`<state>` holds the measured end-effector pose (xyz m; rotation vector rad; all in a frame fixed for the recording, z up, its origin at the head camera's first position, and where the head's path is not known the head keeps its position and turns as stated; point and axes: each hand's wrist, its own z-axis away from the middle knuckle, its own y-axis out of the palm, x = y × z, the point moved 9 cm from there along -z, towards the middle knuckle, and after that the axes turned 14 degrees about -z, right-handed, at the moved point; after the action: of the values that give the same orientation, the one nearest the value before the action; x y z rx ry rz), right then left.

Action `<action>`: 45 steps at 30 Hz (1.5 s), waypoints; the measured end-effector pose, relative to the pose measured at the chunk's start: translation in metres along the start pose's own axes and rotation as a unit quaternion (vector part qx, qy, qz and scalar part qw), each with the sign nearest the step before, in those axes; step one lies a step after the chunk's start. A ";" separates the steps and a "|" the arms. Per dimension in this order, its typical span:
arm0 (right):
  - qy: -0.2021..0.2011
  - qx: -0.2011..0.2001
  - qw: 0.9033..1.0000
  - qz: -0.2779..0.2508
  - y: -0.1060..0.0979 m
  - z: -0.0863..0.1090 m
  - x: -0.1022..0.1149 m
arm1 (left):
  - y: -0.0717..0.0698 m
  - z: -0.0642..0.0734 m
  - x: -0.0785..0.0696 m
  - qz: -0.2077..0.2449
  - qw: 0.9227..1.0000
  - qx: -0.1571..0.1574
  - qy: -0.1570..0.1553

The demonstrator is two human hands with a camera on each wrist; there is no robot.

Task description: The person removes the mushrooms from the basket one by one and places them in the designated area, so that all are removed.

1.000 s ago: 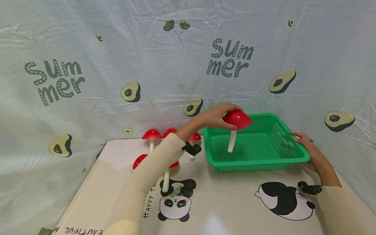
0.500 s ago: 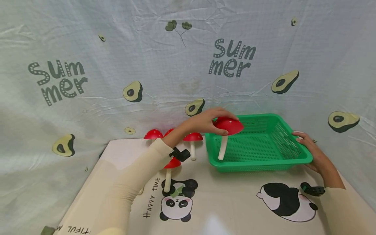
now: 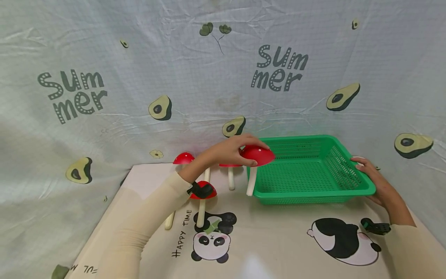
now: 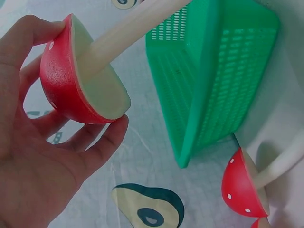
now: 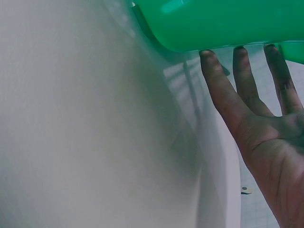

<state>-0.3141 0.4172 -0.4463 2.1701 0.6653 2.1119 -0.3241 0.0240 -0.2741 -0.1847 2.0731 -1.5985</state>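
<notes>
A toy mushroom with a red, white-dotted cap and pale stem is in my left hand. The thumb and fingers grip the cap round its edge, as the left wrist view shows, and the stem hangs down by the left end of the green basket. My right hand is at the basket's right end, fingers at the rim. In the right wrist view, straight fingers touch the green edge. The basket's visible floor holds nothing.
Several more toy mushrooms stand or lie left of the basket, among them one at the back and one nearer; my left forearm partly hides them. A printed cloth wall rises behind the table.
My left hand has carried the mushroom leftward and slightly down, from over the basket to its left end. The right hand stays at the basket rim. The view has shifted slightly.
</notes>
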 end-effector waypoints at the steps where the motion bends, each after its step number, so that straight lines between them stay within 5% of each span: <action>1: 0.000 0.001 1.000 0.000 0.000 0.000 0.000 | 0.000 0.002 0.001 -0.001 1.000 0.000 -0.003; 7: -0.002 0.009 1.000 -0.008 0.001 0.000 0.000 | 0.000 0.017 0.010 0.010 1.000 -0.004 -0.022; 17: -0.010 0.012 1.000 -0.011 0.003 0.000 0.002 | 0.002 0.050 0.036 0.019 0.993 -0.040 -0.110; 23: -0.016 0.015 1.000 -0.019 0.001 -0.001 0.002 | 0.010 0.058 0.037 0.028 0.993 -0.057 -0.103; 37: -0.016 0.018 1.000 -0.018 0.001 -0.001 0.001 | 0.043 0.074 0.050 0.053 0.988 0.021 -0.143; 45: -0.009 0.012 1.000 -0.011 0.002 0.001 0.001 | 0.053 0.077 0.051 0.032 0.990 0.043 -0.131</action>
<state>-0.3132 0.4164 -0.4446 2.1799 0.7148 2.0827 -0.3214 -0.0480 -0.3533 -0.2794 1.7906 -1.5327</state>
